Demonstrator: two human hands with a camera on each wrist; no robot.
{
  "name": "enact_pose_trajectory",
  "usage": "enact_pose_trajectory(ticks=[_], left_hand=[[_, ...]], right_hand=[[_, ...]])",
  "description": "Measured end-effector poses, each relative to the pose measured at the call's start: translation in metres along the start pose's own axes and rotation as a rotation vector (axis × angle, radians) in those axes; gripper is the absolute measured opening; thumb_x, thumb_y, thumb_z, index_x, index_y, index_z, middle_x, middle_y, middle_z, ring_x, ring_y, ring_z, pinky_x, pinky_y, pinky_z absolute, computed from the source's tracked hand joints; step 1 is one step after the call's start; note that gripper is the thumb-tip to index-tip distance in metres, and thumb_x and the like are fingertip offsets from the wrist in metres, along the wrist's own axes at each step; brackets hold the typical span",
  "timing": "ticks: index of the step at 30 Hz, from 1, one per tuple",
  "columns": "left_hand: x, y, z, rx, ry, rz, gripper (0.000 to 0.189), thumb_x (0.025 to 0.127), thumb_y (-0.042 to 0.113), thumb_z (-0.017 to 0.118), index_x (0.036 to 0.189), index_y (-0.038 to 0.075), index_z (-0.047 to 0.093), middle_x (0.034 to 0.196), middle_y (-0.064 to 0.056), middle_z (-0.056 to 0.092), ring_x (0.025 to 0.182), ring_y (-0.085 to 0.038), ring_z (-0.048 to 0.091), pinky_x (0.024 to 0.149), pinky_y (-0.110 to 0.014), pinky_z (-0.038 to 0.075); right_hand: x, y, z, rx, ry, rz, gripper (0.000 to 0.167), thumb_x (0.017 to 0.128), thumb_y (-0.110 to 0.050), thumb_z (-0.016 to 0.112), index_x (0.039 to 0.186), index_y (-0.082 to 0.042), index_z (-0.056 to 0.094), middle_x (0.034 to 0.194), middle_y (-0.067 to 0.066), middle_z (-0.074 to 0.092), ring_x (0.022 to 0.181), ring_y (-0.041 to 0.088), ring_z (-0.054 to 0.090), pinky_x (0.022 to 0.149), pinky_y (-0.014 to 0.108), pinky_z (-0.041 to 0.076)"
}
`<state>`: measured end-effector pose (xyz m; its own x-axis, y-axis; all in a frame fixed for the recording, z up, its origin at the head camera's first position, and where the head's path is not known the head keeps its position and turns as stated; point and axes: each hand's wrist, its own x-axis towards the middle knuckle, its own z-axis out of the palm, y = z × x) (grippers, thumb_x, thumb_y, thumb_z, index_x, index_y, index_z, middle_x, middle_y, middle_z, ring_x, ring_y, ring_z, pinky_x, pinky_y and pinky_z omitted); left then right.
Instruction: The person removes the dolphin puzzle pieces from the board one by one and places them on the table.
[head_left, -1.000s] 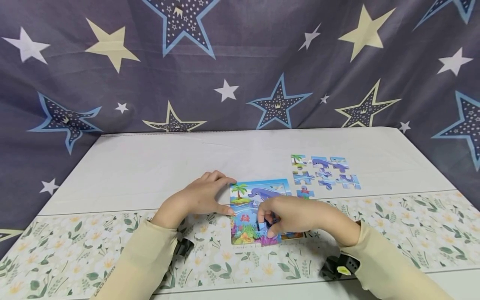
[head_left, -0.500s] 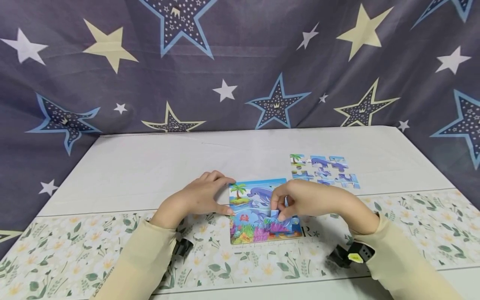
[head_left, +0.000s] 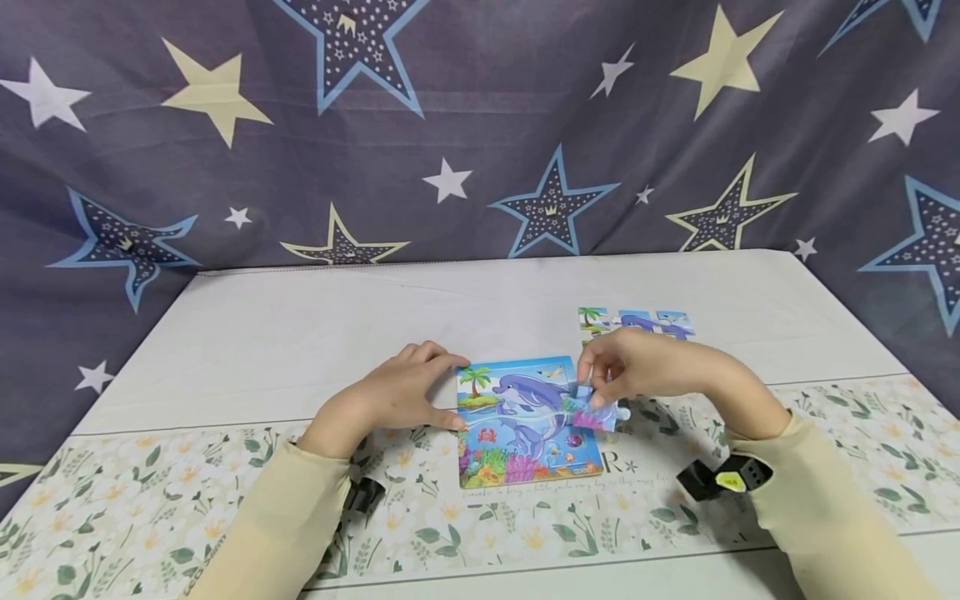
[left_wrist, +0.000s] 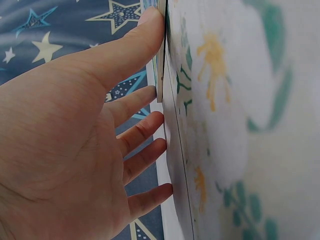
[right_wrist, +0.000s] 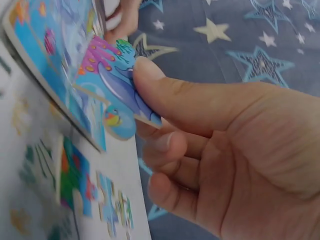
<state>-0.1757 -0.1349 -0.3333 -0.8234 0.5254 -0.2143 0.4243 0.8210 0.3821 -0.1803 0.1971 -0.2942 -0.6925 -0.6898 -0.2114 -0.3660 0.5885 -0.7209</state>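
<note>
A puzzle board printed with dolphins, a palm tree and coral lies on the flowered cloth. My left hand rests at its left edge, with the thumb low on that side and the index finger near the upper corner; the fingers look fairly straight in the left wrist view. Between thumb and fingers, my right hand pinches a puzzle piece showing pink coral and part of a dolphin. That piece is tilted over the board's right edge. My right hand's curled lower fingers show in the right wrist view.
Behind my right hand lie several loose puzzle pieces, partly hidden by it. A white surface stretches behind the flowered cloth. A dark star-patterned curtain stands at the back.
My right hand has moved right and away from me, carrying the puzzle piece from the board's lower middle to its right edge. The left hand has stayed in place.
</note>
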Motion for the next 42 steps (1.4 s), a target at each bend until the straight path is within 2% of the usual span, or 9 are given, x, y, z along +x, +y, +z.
enact_pose_trajectory(ticks=[7, 14, 20, 28, 33, 42], left_hand=[[0.000, 0.000, 0.001, 0.010, 0.001, 0.000, 0.085, 0.082, 0.056, 0.075, 0.151, 0.022, 0.041, 0.147, -0.006, 0.038, 0.137, -0.031, 0.033, 0.110, -0.055, 0.032], [0.000, 0.000, 0.001, 0.006, 0.003, -0.002, 0.084, 0.082, 0.056, 0.075, 0.151, 0.022, 0.041, 0.146, -0.006, 0.039, 0.136, -0.031, 0.034, 0.110, -0.055, 0.032], [0.000, 0.000, 0.000, 0.005, 0.005, -0.002, 0.084, 0.082, 0.055, 0.075, 0.151, 0.022, 0.042, 0.146, -0.006, 0.039, 0.136, -0.031, 0.034, 0.110, -0.055, 0.032], [-0.001, -0.001, 0.001, 0.006, 0.005, 0.004, 0.084, 0.082, 0.055, 0.075, 0.151, 0.022, 0.041, 0.146, -0.006, 0.039, 0.136, -0.031, 0.034, 0.110, -0.055, 0.032], [-0.001, -0.001, 0.001, 0.006, 0.009, 0.002, 0.084, 0.082, 0.056, 0.075, 0.151, 0.022, 0.041, 0.146, -0.005, 0.039, 0.136, -0.031, 0.034, 0.110, -0.055, 0.032], [0.000, -0.002, 0.001, 0.005, 0.006, -0.003, 0.085, 0.082, 0.057, 0.075, 0.151, 0.023, 0.041, 0.146, -0.005, 0.039, 0.137, -0.030, 0.034, 0.110, -0.055, 0.031]], right_hand=[[-0.011, 0.019, -0.019, 0.088, 0.028, 0.047, 0.019, 0.090, -0.013, 0.074, 0.100, -0.001, 0.063, 0.075, 0.005, 0.055, 0.057, 0.016, 0.048, 0.054, 0.029, 0.045], [-0.017, 0.036, -0.029, 0.067, 0.047, 0.082, 0.017, 0.091, -0.011, 0.072, 0.101, 0.000, 0.064, 0.075, 0.005, 0.055, 0.060, 0.021, 0.050, 0.056, 0.033, 0.048], [-0.022, 0.047, -0.037, 0.038, 0.110, 0.123, 0.016, 0.091, -0.009, 0.072, 0.102, 0.001, 0.066, 0.077, 0.006, 0.057, 0.061, 0.022, 0.051, 0.055, 0.032, 0.046], [-0.026, 0.059, -0.039, 0.037, 0.136, 0.162, 0.017, 0.090, -0.008, 0.073, 0.102, 0.002, 0.068, 0.078, 0.006, 0.060, 0.064, 0.019, 0.054, 0.057, 0.031, 0.048], [-0.025, 0.064, -0.038, 0.062, 0.094, 0.159, 0.018, 0.089, -0.006, 0.073, 0.103, 0.004, 0.067, 0.074, 0.006, 0.060, 0.062, 0.018, 0.054, 0.058, 0.033, 0.050], [-0.020, 0.067, -0.033, 0.002, 0.062, 0.166, 0.010, 0.089, -0.005, 0.072, 0.098, 0.001, 0.071, 0.077, 0.004, 0.062, 0.065, 0.018, 0.054, 0.059, 0.031, 0.048]])
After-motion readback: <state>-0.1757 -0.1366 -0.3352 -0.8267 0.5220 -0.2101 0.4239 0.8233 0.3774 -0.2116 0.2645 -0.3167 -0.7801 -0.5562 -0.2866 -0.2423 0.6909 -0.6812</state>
